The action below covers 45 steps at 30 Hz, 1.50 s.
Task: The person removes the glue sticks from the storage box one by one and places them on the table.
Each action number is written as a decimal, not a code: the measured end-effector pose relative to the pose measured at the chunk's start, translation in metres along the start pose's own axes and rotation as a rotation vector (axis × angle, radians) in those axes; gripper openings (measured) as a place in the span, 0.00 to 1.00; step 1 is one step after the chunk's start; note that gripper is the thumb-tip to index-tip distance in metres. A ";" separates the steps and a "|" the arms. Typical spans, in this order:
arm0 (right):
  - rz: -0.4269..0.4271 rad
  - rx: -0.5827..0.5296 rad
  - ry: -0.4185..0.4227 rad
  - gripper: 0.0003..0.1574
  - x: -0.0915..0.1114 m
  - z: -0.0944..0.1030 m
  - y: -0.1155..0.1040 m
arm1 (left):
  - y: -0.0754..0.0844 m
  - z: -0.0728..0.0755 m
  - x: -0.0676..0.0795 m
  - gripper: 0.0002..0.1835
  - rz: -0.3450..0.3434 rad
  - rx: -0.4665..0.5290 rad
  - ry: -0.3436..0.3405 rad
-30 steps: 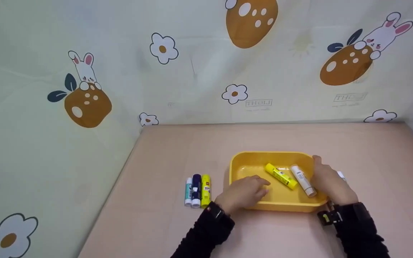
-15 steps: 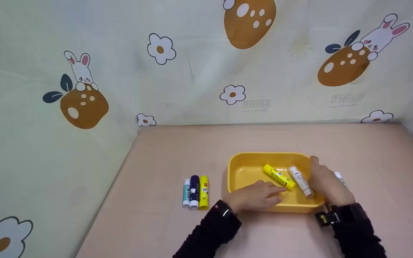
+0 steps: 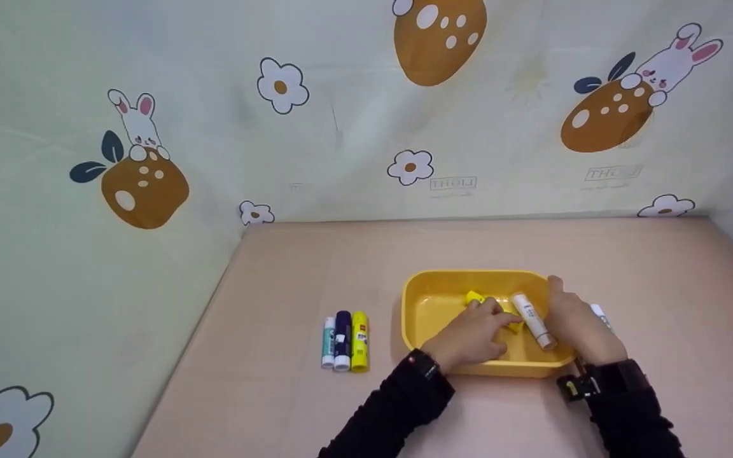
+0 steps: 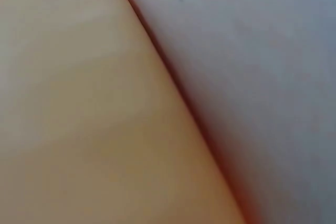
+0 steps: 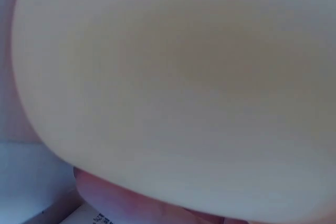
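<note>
My left hand (image 3: 471, 334) reaches over the near rim of a yellow plastic tray (image 3: 430, 276), its fingers spread over a yellow glue stick (image 3: 474, 296) that lies inside. The thumb shows apart from the stick, whose middle is hidden under the hand. Beside it in the tray slants a white glue stick (image 3: 534, 321). My right hand (image 3: 583, 326) grips the tray's right wall, thumb at the rim. In the right wrist view the tray wall (image 5: 173, 103) fills most of the picture, with fingers (image 5: 121, 198) below it. The left wrist view shows mainly the tray's outer side (image 4: 94, 98).
Left of the tray, a teal-and-white glue stick (image 3: 329, 342), a dark blue one (image 3: 342, 340) and a yellow one (image 3: 359, 341) lie side by side on the tabletop (image 3: 315, 261). A white-ended stick (image 3: 600, 315) shows partly behind my right hand. Patterned cloth walls (image 3: 341, 127) enclose the table.
My left hand has moved right and farther into the tray, from its near-left part to over the yellow glue stick. My right hand keeps its grip on the tray.
</note>
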State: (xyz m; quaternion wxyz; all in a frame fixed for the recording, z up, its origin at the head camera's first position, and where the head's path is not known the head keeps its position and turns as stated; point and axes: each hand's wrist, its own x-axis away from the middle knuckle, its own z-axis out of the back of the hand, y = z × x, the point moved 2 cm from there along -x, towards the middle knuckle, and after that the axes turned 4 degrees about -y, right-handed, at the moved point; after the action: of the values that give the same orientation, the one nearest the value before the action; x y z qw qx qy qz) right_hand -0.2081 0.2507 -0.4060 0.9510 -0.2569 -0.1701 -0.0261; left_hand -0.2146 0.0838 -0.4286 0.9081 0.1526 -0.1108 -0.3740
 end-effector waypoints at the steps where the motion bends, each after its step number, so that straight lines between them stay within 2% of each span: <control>1: -0.006 0.000 0.001 0.42 0.000 0.000 0.000 | 0.000 0.000 0.000 0.25 0.012 -0.019 0.005; 4: -0.014 -0.002 0.003 0.42 0.001 -0.001 -0.001 | -0.001 -0.001 0.000 0.26 0.064 -0.062 -0.003; 8: -0.021 0.010 -0.001 0.42 0.000 -0.001 -0.002 | -0.003 -0.003 0.002 0.30 0.174 -0.077 -0.012; 11: -0.023 0.023 -0.004 0.42 0.000 -0.001 -0.002 | -0.005 -0.002 0.004 0.33 0.255 -0.072 0.007; 14: -0.021 0.031 -0.010 0.43 -0.001 0.001 0.000 | -0.005 -0.001 0.005 0.31 0.301 -0.058 0.050; 18: -0.031 0.025 -0.021 0.43 -0.001 0.002 0.000 | -0.004 0.001 0.006 0.20 0.307 -0.016 0.119; 22: -0.034 0.016 -0.022 0.43 -0.001 0.001 -0.001 | -0.005 0.002 0.006 0.07 0.282 0.040 0.177; 26: -0.031 0.017 -0.018 0.44 -0.001 0.002 0.000 | -0.005 0.002 0.007 0.13 0.263 0.037 0.207; 30: -0.029 0.015 -0.018 0.44 0.000 0.001 -0.001 | -0.006 0.000 0.007 0.11 0.283 -0.015 0.242; 37: -0.025 0.010 -0.015 0.44 0.000 0.001 0.000 | -0.006 -0.002 0.007 0.19 0.328 -0.059 0.225; 41: -0.013 0.015 -0.005 0.44 0.000 0.001 0.000 | -0.006 -0.002 0.008 0.26 0.341 -0.026 0.201; 45: 0.013 0.021 0.015 0.43 -0.001 0.001 0.000 | -0.006 0.000 0.011 0.24 0.328 0.067 0.185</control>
State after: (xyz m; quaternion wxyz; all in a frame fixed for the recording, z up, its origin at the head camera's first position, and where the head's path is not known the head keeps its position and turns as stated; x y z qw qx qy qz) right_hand -0.2091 0.2515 -0.4058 0.9551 -0.2476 -0.1616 -0.0197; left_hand -0.2112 0.0722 -0.4303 0.9576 0.1964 -0.0626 -0.2014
